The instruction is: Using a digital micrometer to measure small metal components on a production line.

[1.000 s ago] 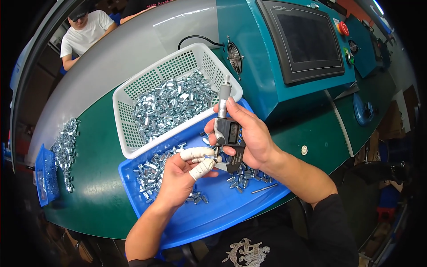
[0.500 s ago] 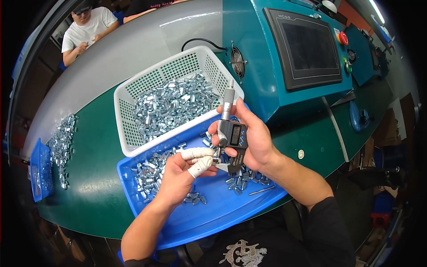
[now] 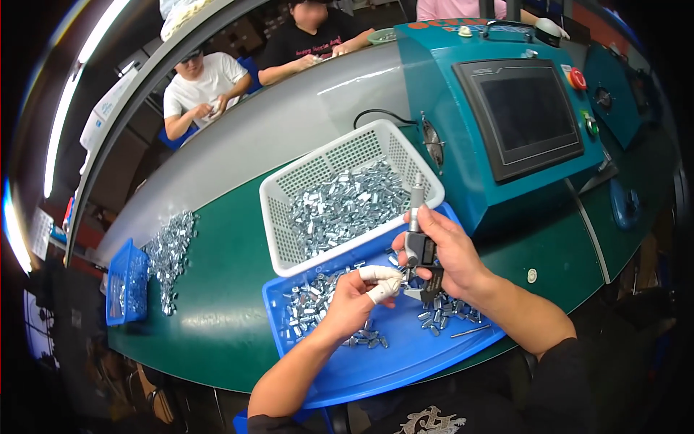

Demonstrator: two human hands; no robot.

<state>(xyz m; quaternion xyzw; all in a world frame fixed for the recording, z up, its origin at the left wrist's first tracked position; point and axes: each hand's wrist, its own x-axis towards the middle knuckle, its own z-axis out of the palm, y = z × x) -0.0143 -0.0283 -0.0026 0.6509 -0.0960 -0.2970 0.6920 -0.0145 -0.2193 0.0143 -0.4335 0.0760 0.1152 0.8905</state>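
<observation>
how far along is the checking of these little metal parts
Done so far: cannot tell which parts are already checked. In hand: right hand holds a micrometer; left hand puts a part to it. Left: many parts in the white basket and blue tray.

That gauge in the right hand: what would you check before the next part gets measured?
1. Gauge gripped by right hand: ok.
2. Left hand fingertips, in white covers, at the gauge's lower end: ok.
3. Part seated between the measuring faces: cannot tell, too small.
4. Display readable: cannot tell.
5. More parts within reach in the blue tray: ok.
6. White basket resting steadily, partly over the tray: ok.
</observation>
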